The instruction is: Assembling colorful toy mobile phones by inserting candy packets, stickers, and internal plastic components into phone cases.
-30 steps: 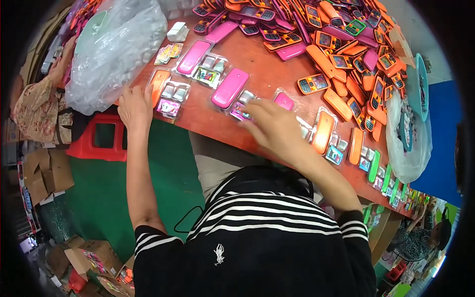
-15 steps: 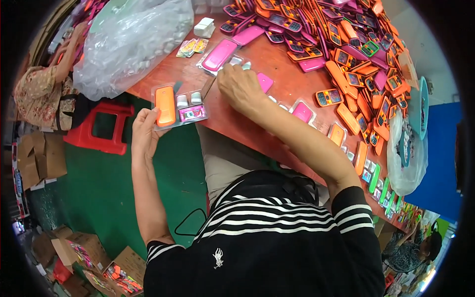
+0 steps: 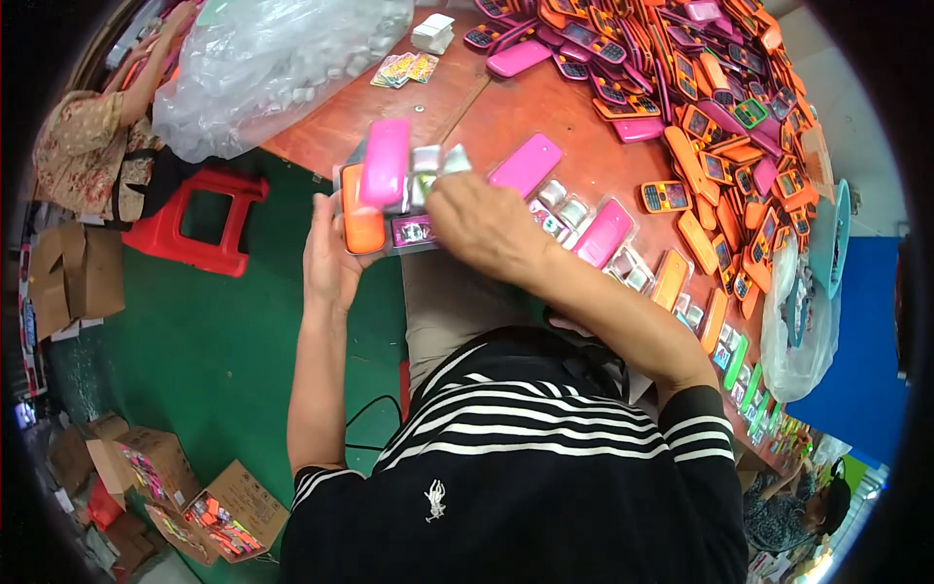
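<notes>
Head view: the left hand (image 3: pixel 331 258) supports a clear plastic blister tray (image 3: pixel 389 209) holding orange and pink toy phones, at 11 o'clock from centre. The right hand (image 3: pixel 486 224) presses on it from 3 o'clock. The tray is probably light, thin and flexible; support it from below, at the edges.

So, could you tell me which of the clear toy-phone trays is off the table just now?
The stack of trays held up between left hand and right hand, with a pink phone on top; the others lie flat on the table.
</notes>
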A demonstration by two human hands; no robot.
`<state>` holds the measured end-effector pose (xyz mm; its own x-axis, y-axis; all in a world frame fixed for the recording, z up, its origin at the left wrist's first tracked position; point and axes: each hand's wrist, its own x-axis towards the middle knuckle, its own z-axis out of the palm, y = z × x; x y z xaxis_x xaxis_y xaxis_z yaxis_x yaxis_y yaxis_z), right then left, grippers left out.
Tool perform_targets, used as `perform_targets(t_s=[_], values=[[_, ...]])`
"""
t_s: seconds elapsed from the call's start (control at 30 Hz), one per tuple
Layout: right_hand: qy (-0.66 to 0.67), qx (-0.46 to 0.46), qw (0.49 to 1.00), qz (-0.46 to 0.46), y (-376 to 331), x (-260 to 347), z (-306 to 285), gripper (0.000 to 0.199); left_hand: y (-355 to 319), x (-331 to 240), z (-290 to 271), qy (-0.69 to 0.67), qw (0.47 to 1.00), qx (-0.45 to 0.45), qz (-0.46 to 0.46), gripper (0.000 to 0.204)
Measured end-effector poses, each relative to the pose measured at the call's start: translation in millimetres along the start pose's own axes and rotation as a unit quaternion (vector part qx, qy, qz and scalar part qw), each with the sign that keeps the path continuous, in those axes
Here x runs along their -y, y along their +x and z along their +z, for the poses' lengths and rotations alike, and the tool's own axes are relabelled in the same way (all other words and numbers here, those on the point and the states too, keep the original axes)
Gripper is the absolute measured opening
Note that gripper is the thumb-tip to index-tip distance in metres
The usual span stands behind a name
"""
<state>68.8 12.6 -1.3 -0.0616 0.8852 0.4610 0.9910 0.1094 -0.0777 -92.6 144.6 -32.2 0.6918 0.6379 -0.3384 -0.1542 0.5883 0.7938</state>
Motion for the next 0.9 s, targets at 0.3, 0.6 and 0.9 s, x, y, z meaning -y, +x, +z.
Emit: perform_targets(t_s=[0.3, 0.6, 0.9], values=[[-0.052, -0.201, 0.978, -0.013, -30, 13, 1, 0.014, 19, 18, -1, 0.064, 0.997, 0.030, -0.021, 0.035], [0.021, -0.349, 0.933, 0.091, -119, 8, -76, 0.022, -8, 20, 101, -0.031, 0.934, 0.328, -0.137, 0.047], [0.531, -0.432, 0.484, 0.545, -262, 59, -153, 0.084, -10, 119, 213, 0.126, 0.880, 0.375, -0.263, 0.046]])
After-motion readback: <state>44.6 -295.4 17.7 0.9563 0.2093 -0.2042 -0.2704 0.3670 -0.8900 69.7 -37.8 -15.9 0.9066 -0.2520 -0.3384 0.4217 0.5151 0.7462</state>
